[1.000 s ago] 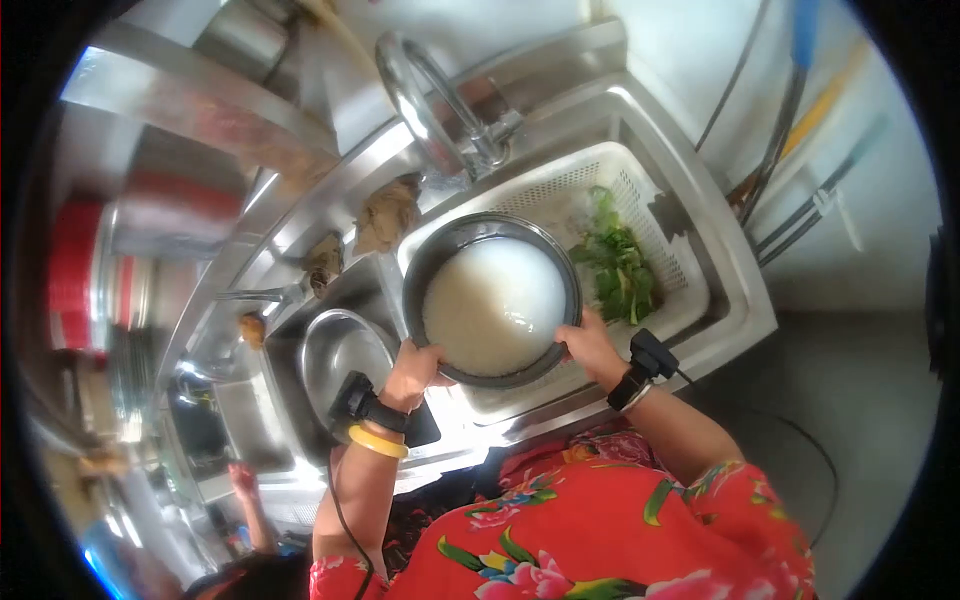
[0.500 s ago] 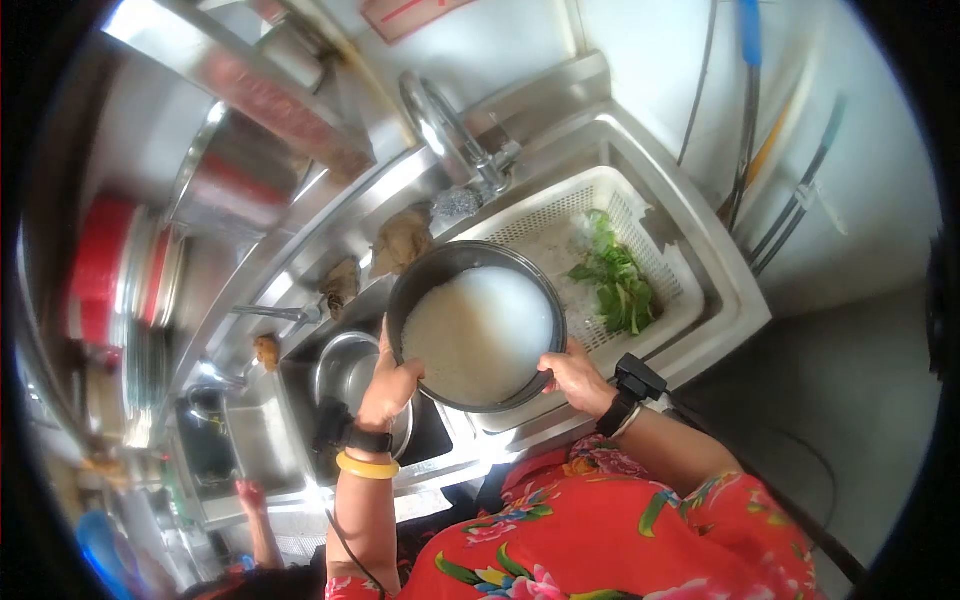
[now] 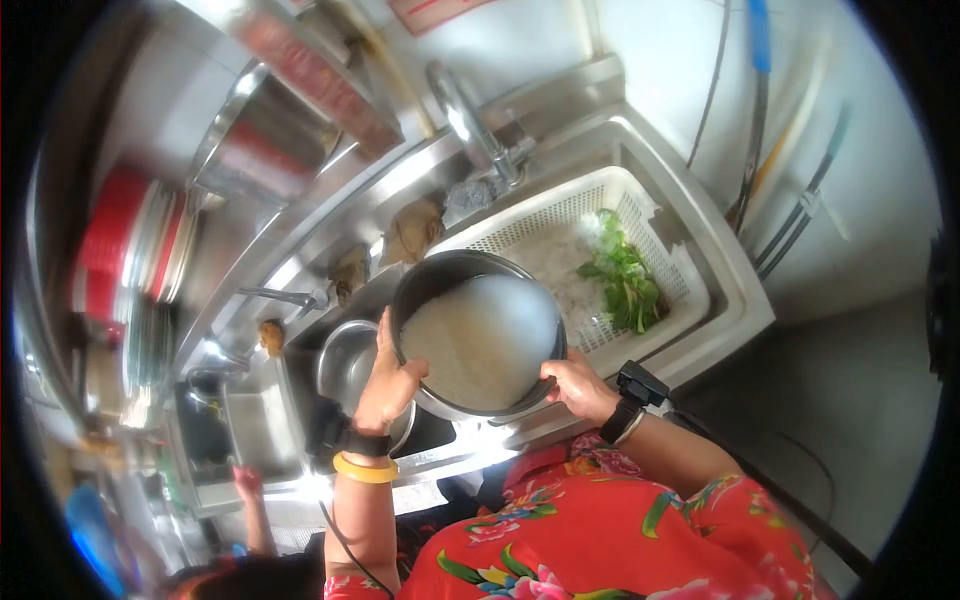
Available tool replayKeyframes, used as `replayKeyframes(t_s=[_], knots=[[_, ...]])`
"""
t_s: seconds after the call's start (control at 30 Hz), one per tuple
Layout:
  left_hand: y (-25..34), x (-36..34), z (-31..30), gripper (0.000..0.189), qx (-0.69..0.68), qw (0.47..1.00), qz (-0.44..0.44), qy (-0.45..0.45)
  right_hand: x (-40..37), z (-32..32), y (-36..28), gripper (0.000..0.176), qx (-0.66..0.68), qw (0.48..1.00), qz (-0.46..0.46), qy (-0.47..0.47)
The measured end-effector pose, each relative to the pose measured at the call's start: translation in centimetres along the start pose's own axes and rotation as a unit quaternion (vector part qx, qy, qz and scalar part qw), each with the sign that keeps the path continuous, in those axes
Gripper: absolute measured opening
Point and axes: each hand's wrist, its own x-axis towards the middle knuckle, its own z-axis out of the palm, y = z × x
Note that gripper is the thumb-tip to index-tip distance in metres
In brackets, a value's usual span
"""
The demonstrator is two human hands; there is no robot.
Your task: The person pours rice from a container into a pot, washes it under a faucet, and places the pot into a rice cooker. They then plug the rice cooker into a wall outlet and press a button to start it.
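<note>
A round dark pot [image 3: 405, 285] with white grains and cloudy water [image 3: 470, 340] inside is held over the sink's near edge. My left hand [image 3: 388, 385] grips its left side, thumb over the rim. On the right side, my right hand [image 3: 580, 386] pinches the rim with the thumb on top. Behind the pot, a white perforated basket [image 3: 680, 262] sits in the sink and holds green leaves [image 3: 625, 275]. The water surface leans toward the pot's right side.
A chrome faucet [image 3: 470, 125] rises behind the sink. A metal bowl [image 3: 345, 360] lies left of the pot. Brown cloths [image 3: 412, 230] rest on the ledge. Stacked plates [image 3: 130, 240] stand far left. Another person's hand [image 3: 247, 483] shows at lower left.
The view has shifted slightly, so the surroundings sit further right. The pot looks a little more tilted, still in both hands. The other person's hand has moved slightly up.
</note>
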Motion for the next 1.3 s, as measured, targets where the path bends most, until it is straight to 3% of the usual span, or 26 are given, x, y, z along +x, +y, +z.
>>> replayKeyframes(t_s=[0.17,0.47,0.87,0.93,1.3], knots=[[0.2,-0.3,0.0,0.081,-0.028,0.999,0.019,-0.020,0.4,-0.3,0.5,0.024,-0.002,0.999,0.023,-0.028],[0.5,-0.5,0.2,0.081,0.009,0.999,0.034,0.001,0.1,0.1,0.5,0.019,0.020,1.000,0.012,0.001],[1.9,-0.6,0.7,0.076,-0.038,0.999,0.008,-0.001,0.6,-0.6,0.3,0.028,0.013,0.998,0.047,-0.029],[2.1,-0.5,0.7,0.076,-0.032,0.999,0.004,-0.007,0.3,-0.3,0.1,0.012,0.008,1.000,0.028,-0.006],[2.2,-0.2,0.6,0.076,0.053,0.998,-0.017,0.017,1.0,-0.5,0.6,0.015,0.027,0.999,0.036,-0.028]])
